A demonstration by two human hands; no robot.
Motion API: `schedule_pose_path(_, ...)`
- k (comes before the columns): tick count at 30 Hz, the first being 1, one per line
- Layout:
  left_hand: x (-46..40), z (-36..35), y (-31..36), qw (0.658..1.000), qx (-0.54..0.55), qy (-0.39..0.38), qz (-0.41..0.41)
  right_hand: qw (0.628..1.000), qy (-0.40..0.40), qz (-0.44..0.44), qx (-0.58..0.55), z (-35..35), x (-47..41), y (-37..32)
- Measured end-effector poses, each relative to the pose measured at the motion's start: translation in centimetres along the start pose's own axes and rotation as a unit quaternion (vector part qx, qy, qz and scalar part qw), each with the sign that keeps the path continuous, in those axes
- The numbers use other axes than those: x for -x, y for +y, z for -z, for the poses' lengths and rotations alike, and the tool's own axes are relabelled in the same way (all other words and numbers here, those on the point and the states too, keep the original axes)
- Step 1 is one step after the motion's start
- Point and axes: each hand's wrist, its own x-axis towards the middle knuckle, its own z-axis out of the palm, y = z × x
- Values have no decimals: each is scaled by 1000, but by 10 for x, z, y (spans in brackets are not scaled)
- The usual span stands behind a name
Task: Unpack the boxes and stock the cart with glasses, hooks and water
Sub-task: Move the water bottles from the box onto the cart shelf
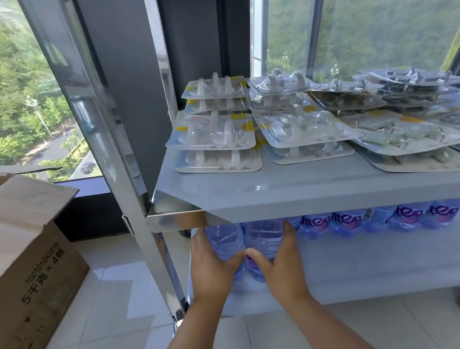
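While both hands hold 2 water bottles, hook packs lie above.

cart: steel, grey shelves | hook packs: clear blister cards stacked flat in rows on middle shelf | water bottles: clear blue, purple labels, upright in row at back of bottom shelf | cardboard box: open, on floor left of cart

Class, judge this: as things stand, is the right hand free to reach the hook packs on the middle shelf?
Probably not yet: the right hand grips a water bottle below, though the hook packs lie uncovered.
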Motion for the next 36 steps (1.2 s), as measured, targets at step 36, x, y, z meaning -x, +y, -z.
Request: schedule_pose_path(36, 92, 88, 41, 960, -181, -206, 53, 946, -248, -71, 197, 1, 109, -61)
